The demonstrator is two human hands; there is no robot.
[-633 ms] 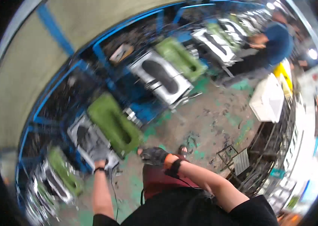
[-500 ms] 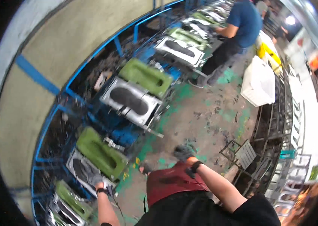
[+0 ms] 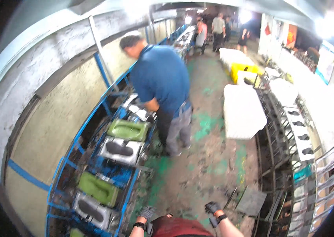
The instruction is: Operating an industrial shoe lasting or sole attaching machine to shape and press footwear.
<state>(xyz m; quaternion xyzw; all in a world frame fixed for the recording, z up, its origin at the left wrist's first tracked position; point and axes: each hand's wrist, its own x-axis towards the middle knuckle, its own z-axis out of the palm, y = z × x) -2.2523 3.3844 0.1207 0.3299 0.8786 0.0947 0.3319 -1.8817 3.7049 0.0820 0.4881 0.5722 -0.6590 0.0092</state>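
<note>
My left hand (image 3: 147, 212), in a grey glove with a black wrist strap, hangs beside the conveyor line. Its fingers look loosely stretched and nothing shows in them. My right hand (image 3: 213, 207), also gloved, is over the floor on the other side of my dark red apron (image 3: 180, 228), fingers partly bent and apart, holding nothing visible. Nearest my left hand is a hinged mould with a green lid half (image 3: 98, 189) and a silver base (image 3: 103, 218) bearing a dark sole shape (image 3: 90, 209). Farther on stands another open mould with a green lid (image 3: 127, 130) and dark sole (image 3: 119, 148).
A co-worker in a blue shirt (image 3: 161, 75) bends over the line ahead. Blue rails (image 3: 62, 173) edge it. At right stand a white bin (image 3: 244, 112), a yellow crate (image 3: 242, 72), metal racks (image 3: 267, 158) and a grey panel (image 3: 250, 201). More people are far back.
The view has lifted and swung along the aisle. My left hand has come away from a mould's silver base to beside my body. The co-worker now shows in full.
</note>
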